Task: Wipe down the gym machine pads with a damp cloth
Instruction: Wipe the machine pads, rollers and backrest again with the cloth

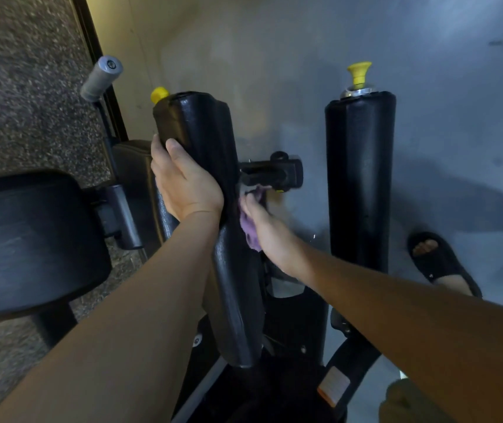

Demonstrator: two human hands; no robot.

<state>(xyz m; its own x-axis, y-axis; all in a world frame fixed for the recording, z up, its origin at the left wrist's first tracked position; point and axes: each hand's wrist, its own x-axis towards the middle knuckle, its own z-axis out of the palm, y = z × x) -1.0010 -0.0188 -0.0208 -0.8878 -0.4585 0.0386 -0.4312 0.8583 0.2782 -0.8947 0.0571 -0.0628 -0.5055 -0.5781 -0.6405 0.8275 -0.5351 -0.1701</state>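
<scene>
The purple cloth (251, 232) is bunched against the right side of the left pad (207, 132), about halfway along the pad's length and just below a black bracket (274, 174) that juts out between the two pads. The right hand (270, 236) is grasping the cloth, its fingers curled over the bunched fabric and pressing it to the black vinyl. Part of the cloth shows above and below the knuckles.

The left hand (183, 184) is clamped on the same pad higher up. Its thumb lies on the near face and its fingers wrap round the left edge out of sight. The pad is long, black and glossy, tilted with its top leaning left, and a yellow knob (159, 94) shows at its upper end.

The right pad (360, 178) stands apart from it, upright and untouched, with a second yellow knob (359, 73) on a metal collar at its top.

At the left edge of the view is a broad black seat cushion (27, 242), and above it a grey roller grip (101, 77) sticks out over speckled carpet (30, 87). The machine stands on a grey floor (427, 87). A foot in a black open-toed slipper (439, 257) rests on that floor to the right of the right pad.
</scene>
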